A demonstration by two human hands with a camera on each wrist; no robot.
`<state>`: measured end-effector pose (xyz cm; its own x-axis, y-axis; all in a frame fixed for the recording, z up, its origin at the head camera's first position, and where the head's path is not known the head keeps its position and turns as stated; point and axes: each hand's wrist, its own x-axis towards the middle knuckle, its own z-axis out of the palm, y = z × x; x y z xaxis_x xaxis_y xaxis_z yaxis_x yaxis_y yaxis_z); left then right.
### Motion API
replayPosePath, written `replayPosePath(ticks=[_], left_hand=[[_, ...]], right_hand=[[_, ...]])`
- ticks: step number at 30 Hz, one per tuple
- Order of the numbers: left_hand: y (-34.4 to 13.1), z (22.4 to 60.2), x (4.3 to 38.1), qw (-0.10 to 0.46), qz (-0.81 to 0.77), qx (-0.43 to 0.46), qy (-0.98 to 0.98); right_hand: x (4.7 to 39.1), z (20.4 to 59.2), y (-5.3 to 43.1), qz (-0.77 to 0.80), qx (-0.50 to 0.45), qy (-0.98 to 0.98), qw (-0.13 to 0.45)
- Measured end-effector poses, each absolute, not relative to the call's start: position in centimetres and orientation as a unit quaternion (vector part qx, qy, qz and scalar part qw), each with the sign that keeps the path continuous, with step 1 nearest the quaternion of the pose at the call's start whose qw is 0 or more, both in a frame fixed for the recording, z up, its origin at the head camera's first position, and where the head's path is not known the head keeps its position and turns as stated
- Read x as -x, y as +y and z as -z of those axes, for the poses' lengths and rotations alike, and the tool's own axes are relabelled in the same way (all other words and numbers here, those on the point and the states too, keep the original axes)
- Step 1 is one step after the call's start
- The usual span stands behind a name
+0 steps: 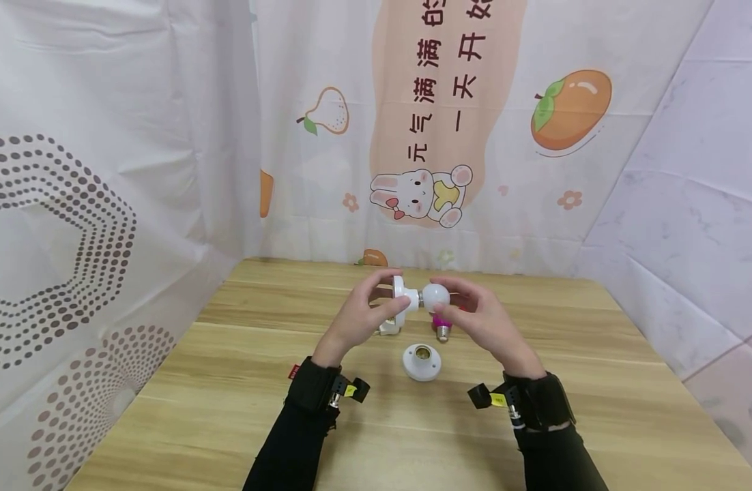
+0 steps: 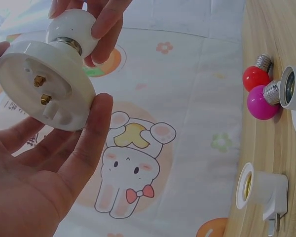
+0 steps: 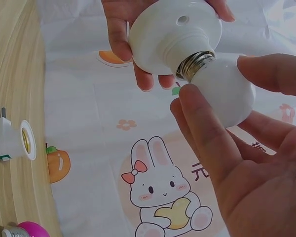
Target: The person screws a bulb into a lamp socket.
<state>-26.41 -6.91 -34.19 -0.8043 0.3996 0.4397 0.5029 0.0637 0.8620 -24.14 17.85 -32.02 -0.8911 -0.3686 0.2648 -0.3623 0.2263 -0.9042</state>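
My left hand [image 1: 356, 319] grips a round white lamp holder [image 2: 44, 111] by the rim of its base, fingers spread around it. Two brass terminals show on the underside of the base in the left wrist view. A white light bulb [image 3: 228, 91] is pinched by the fingers and thumb of my right hand [image 1: 489, 324]. The bulb's metal screw end sits at the mouth of the holder, with several threads showing in the right wrist view. How far in it reaches is hidden. Both hands are raised above the wooden table [image 1: 572, 341].
On the table, a second round white lamp holder [image 1: 420, 372] lies below my hands. Beyond it are a magenta bulb [image 2: 261, 104], a red bulb [image 2: 255, 78] and a white plug-in socket [image 2: 266, 187]. A small red tag [image 1: 293, 372] is by the left wrist; a printed curtain [image 1: 327, 204] hangs behind.
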Motion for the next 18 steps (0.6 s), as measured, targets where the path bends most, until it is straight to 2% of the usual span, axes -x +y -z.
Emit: replayPosePath(ticks=[18], left_hand=[[-6.84,34.14,26.29,0.044,0.613,0.313,-0.724]], right_hand=[[24.15,31.75,17.89,0.605,0.211,0.767,0.029]])
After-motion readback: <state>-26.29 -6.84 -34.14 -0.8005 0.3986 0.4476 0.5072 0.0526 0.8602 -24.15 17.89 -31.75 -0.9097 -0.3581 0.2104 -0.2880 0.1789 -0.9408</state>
